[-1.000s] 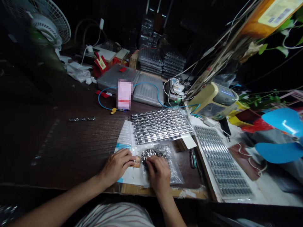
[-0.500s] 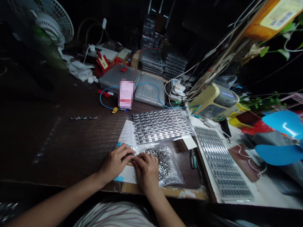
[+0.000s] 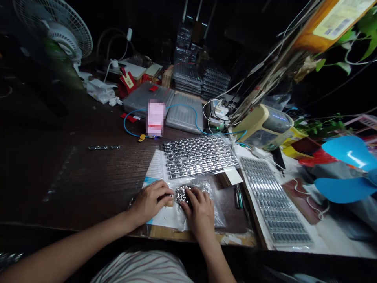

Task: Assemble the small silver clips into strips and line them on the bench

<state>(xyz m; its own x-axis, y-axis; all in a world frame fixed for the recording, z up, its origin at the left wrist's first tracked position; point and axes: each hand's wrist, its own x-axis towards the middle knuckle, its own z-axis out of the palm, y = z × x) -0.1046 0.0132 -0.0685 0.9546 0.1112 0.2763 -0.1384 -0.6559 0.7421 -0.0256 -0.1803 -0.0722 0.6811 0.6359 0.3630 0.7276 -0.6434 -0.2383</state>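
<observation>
My left hand (image 3: pixel 153 199) is closed near the table's front edge, thumb and fingertips together. What it pinches is too small and too covered to name; a tan block (image 3: pixel 169 203) shows just under the fingertips. Beside it, my right hand (image 3: pixel 200 208) lies over a clear plastic bag (image 3: pixel 219 218) of small shiny metal parts (image 3: pixel 180 194). Its thumb and index finger are apart, with the tips touching the pile. Behind both hands rests a clear tray (image 3: pixel 200 156) with rows of silver metal pieces.
To the right stands another tray of metal pieces (image 3: pixel 273 200), with a green-handled screwdriver (image 3: pixel 238 197) beside it. A small fan's blue blades (image 3: pixel 344 190) are at far right. A short row of metal pieces (image 3: pixel 103 147) lies left. A phone (image 3: pixel 156 118) stands behind, near flat trays (image 3: pixel 185 112).
My right hand has moved right, away from the left fingertips, and onto the pile of metal parts. The left hand stays nearly in place, still pinching.
</observation>
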